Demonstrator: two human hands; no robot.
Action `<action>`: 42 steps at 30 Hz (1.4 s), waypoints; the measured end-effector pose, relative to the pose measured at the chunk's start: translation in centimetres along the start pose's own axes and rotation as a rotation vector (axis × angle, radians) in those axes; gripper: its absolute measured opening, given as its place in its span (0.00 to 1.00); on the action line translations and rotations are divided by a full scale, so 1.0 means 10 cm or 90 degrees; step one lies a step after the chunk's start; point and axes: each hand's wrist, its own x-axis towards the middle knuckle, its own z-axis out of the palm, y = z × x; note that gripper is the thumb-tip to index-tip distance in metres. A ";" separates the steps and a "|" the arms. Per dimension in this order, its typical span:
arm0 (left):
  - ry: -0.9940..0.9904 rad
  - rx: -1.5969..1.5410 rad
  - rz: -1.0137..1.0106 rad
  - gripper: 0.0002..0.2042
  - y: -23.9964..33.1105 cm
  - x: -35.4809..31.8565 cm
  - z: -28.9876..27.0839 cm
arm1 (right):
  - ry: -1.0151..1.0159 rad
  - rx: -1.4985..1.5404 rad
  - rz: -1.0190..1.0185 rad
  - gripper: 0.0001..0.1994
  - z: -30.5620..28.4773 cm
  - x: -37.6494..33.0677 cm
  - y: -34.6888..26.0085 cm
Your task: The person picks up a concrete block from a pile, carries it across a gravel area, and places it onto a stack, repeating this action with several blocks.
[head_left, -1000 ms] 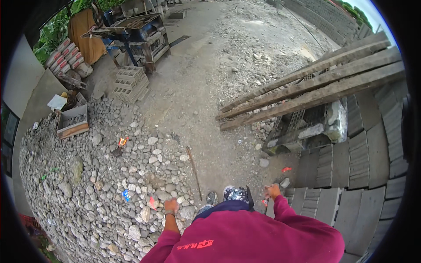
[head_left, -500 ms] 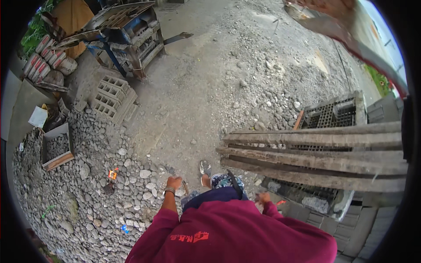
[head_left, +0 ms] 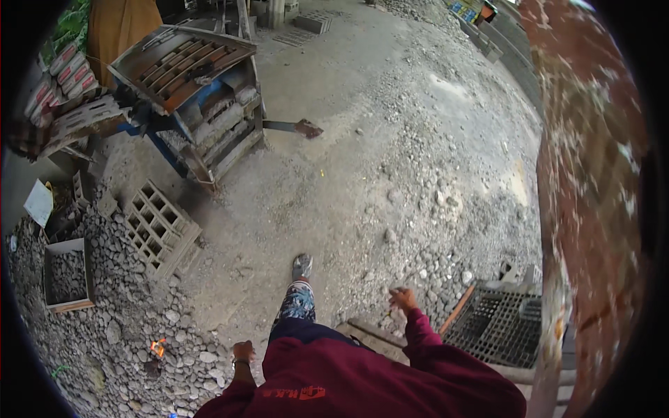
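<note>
Head view: A person in a maroon top strides along a dirt lane (head_left: 300, 202), one foot fwd, w/ the widest room to move straight ahead, btwn the hollow-block stack (head_left: 164, 226) and blue-framed worktable (head_left: 198, 76) on the L and loose gravel (head_left: 446, 230) on the R. The L edge of the lane breaks into grey stones (head_left: 209, 357); the R is hemmed in by a rust-red, flaking panel (head_left: 592, 139) standing tall in the frame. The L hand (head_left: 243, 350), banded at the wrist, hangs just above the stones, fingers curled in; whether it grips anything, can't tell. The R hand (head_left: 402, 300) is out over the gravel, fingers loosely bent and parted, w/ nothing visible in it. Nearest to it, wooden boards (head_left: 380, 335) lie just below, ends toward the person's waist, long axis slanting down to the R; beside them, a black grid (head_left: 488, 306) sits nr the panel. The sleeve hides the boards' mid-run, the panel cuts off the grid's R side, and the panel's top runs out of frame.
</note>
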 end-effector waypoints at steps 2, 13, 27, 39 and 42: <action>-0.006 0.023 -0.045 0.15 0.56 0.05 0.22 | -0.032 -0.021 0.077 0.18 -0.17 -0.01 -0.12; 0.041 0.321 0.582 0.19 7.04 0.60 2.05 | 0.022 0.007 0.201 0.16 -0.99 1.22 -1.10; 0.050 0.112 0.249 0.23 9.53 1.55 3.02 | 0.026 0.009 0.129 0.14 -2.34 5.99 -5.18; 0.135 0.024 0.015 0.14 12.44 2.21 2.95 | -0.048 -0.030 -0.003 0.16 -1.70 9.74 -9.34; -0.021 0.211 0.163 0.19 13.81 2.85 2.67 | -0.119 -0.049 0.072 0.16 -1.53 10.04 -10.01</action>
